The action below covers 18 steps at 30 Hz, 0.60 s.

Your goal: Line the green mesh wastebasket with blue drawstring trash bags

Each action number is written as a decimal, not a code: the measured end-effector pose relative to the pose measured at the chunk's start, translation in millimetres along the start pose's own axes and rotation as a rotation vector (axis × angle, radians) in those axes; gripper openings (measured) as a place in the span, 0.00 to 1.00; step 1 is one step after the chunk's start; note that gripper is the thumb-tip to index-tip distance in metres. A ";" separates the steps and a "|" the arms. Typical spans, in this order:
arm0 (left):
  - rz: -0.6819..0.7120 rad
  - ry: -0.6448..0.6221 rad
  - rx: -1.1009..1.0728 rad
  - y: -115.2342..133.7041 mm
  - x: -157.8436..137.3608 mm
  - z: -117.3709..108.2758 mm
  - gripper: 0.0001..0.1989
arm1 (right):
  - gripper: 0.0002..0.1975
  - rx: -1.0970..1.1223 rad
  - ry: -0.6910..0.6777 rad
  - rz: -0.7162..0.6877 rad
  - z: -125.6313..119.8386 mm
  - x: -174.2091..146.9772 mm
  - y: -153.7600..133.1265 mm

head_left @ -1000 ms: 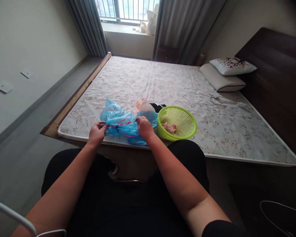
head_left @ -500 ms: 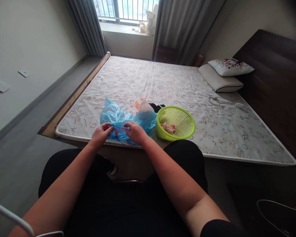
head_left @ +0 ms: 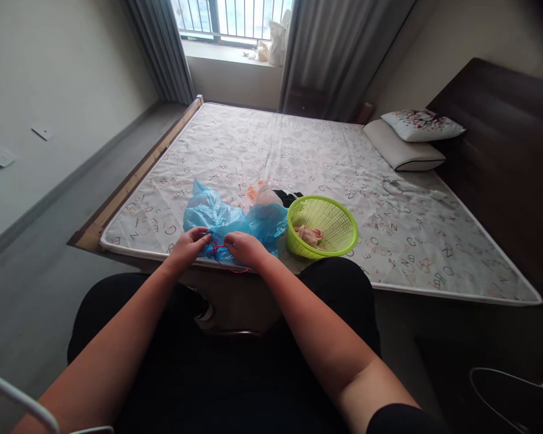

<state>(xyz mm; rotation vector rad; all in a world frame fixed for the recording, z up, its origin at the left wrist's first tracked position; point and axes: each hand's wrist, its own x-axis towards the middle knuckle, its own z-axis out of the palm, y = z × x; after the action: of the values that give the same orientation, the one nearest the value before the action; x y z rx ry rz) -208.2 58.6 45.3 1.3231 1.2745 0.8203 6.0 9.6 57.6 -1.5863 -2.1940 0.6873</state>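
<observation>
A blue plastic bag (head_left: 217, 212) lies crumpled at the near edge of the mattress, with red string (head_left: 215, 247) across its front. My left hand (head_left: 189, 246) is closed in a pinch at the bag's gathered edge, beside the string. My right hand (head_left: 245, 248) is closed on the red string, its fingertips close to the left ones. A loose end of string hangs by the mattress edge. To the right of the bag stands a green mesh basket (head_left: 323, 226) with a pinkish cloth (head_left: 309, 236) inside.
Behind the bag lie a pale bag with orange marks (head_left: 266, 194) and a black item (head_left: 287, 196). The lettered mattress (head_left: 235, 138) stretches toward the window. Pillows (head_left: 405, 147) rest by the dark headboard (head_left: 502, 132). A white cable (head_left: 502, 377) runs at lower right.
My right hand has moved slightly down and left, closer to my left hand, drawing in the red string. The bag and basket stay in place.
</observation>
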 end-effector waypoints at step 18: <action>0.013 -0.047 0.106 -13.6 4.9 -1.6 0.36 | 0.15 -0.081 -0.111 -0.013 -2.9 -1.1 -4.7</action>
<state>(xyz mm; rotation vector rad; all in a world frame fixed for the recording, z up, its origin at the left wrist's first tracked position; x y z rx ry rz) -211.9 61.7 31.5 1.4285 1.2884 0.7354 4.2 7.9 62.6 -1.6075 -2.3367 0.7075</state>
